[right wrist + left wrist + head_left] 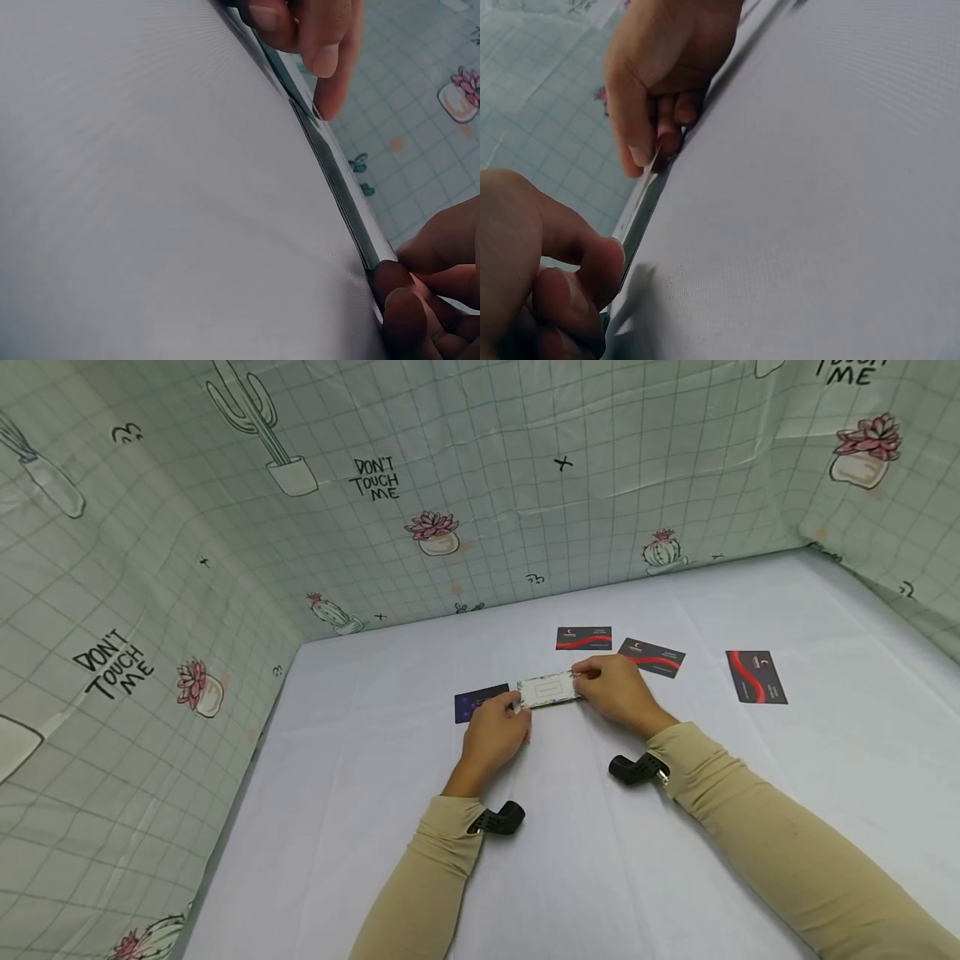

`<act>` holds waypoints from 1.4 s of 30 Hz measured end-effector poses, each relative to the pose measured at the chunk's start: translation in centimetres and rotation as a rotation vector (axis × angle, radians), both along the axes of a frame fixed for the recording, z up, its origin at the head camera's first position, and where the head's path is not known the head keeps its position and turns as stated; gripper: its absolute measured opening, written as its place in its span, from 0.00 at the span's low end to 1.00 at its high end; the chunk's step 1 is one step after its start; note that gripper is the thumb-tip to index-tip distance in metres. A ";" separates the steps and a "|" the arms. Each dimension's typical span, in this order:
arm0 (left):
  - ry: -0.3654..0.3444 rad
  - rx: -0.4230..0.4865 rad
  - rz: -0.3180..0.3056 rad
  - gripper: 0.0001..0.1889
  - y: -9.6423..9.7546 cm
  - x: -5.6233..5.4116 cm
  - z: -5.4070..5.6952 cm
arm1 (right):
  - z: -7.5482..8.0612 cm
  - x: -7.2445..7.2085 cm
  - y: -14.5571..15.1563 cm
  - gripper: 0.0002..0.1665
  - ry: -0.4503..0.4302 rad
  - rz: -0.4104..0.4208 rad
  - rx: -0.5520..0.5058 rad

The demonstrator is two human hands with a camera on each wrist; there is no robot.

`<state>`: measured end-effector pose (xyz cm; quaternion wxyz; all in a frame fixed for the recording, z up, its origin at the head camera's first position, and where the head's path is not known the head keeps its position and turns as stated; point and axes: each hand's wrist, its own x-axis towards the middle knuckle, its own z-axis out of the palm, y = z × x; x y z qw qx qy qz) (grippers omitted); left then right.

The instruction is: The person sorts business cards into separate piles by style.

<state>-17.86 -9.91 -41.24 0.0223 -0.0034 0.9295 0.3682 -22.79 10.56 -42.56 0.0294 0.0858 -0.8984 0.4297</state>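
White card (547, 690) with a leafy green border: just right of centre in the head view, lying lengthwise between the two hands. Left hand (495, 732) pinches its left end; right hand (617, 691) pinches its right end, thumb and fingers on the edge. Both wrist views show only a thin edge of it; number of layers cannot be told.

Surroundings, head view. Dark blue card (471, 702) lies immediately left of the white one; left hand covers its lower right part, so any overlap between the two is unclear. Upper right of centre: flat black-and-red card (583, 638), roughly level, above the white card. Beside it, tilted black-and-red card (651, 657), its left end close to the right hand; contact cannot be judged. Farther right, upright black-and-red card (756, 677), well apart from the rest. All lie on white cloth (360, 760).

Obstructions: right hand hides the white card's right end. Black wrist mount (502, 818) sits lower centre, a second mount (636, 768) to its right. Cactus-print backdrop (487, 443) fills the top and left.
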 end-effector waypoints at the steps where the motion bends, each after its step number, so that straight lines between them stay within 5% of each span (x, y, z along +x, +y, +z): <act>1: 0.012 -0.024 0.000 0.22 0.1 0.0 0.0 | 0.0 0.0 0.0 0.17 0.001 0.003 0.004; 10: 0.213 -0.319 -0.003 0.15 0.9 -0.1 -1.0 | 0.0 0.1 -0.2 0.17 0.013 0.007 0.034; 20: 0.246 -0.299 0.052 0.13 0.8 -0.1 -1.0 | 0.2 0.2 -0.4 0.16 0.031 -0.015 0.059; 42: 0.231 -0.319 0.054 0.16 0.9 -0.3 -0.9 | -0.1 0.1 0.1 0.15 0.029 0.008 -0.016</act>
